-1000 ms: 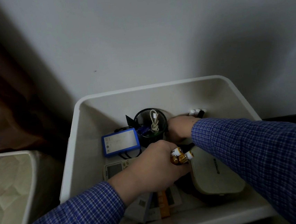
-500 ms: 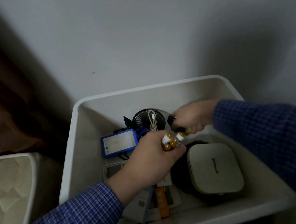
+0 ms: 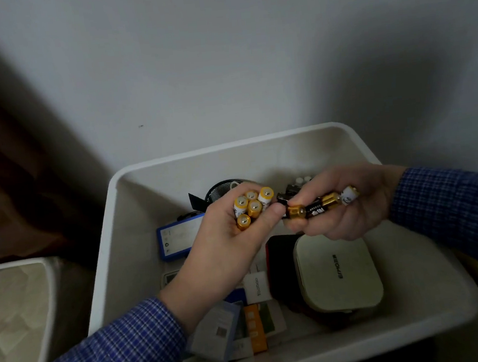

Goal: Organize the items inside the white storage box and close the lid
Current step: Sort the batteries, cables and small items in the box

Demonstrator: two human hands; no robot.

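Observation:
The white storage box (image 3: 229, 149) stands open against the wall. My left hand (image 3: 226, 246) grips a bundle of several gold-tipped batteries (image 3: 252, 207) upright above the box. My right hand (image 3: 342, 208) holds a few more batteries (image 3: 313, 208), black and gold, lying sideways, their ends almost touching my left thumb. Inside the box lie a cream case (image 3: 337, 273), a blue-edged device (image 3: 179, 239), a black mesh cup (image 3: 221, 189) partly hidden behind my left hand, and small cartons (image 3: 255, 328). No lid is in view.
A second white container (image 3: 46, 287) with a crinkled liner stands to the left of the box. Dark wooden furniture (image 3: 3, 174) fills the left side. White caps (image 3: 303, 179) show at the box's back wall.
My right hand came up from the back of the box with batteries and moved toward my left hand. My left hand rose with its bundle.

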